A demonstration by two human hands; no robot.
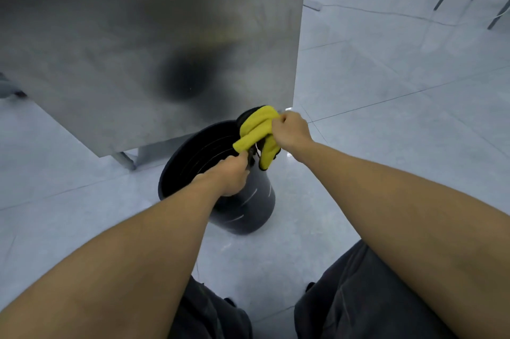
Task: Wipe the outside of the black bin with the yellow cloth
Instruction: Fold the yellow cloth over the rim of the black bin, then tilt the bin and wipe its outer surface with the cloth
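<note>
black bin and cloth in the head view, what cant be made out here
- Black bin: its far side is hidden behind its own body; the rim's near edge is behind the left hand.
- Yellow cloth: one end is bunched inside the right hand.
- Bin's inner bottom: too dark to see.

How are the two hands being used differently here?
The right hand is closed on the upper part of the yellow cloth, beyond the bin's far side; the left hand pinches the cloth's lower corner, over the near rim of the black bin. The right hand is farther from the camera. Both grip the same cloth.
</note>
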